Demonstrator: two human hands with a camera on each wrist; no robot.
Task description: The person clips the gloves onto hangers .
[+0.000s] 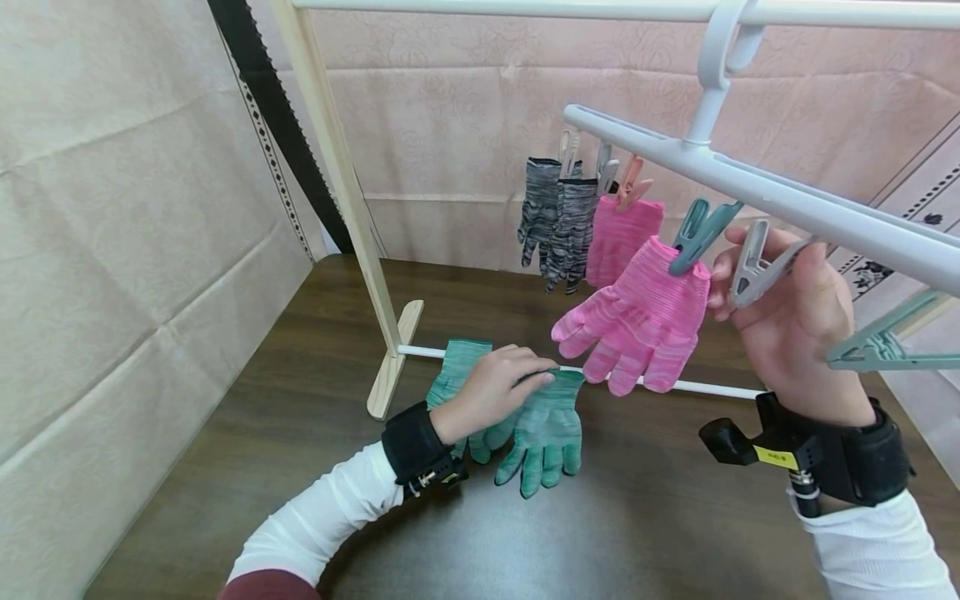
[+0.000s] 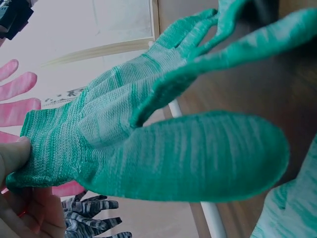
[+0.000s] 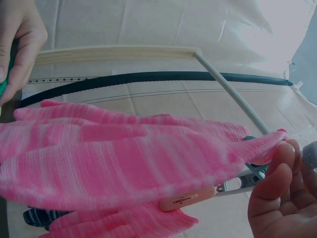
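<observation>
My left hand [image 1: 491, 387] pinches the green knit glove [image 1: 546, 429] by its cuff, low on the surface at seven o'clock from the pink glove [image 1: 637, 321]. It's light and floppy; the cuff grips best. Right-hand fingers [image 1: 780, 321] squeeze a grey clothespin [image 1: 753, 268].

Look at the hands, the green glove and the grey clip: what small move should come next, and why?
Probably lift the green glove up to the grey clip. The left hand pinches the glove's cuff low over the table, while the right hand holds that clip, which carries nothing, beside the hung pink glove. The cuff seems ready to go into it.
</observation>
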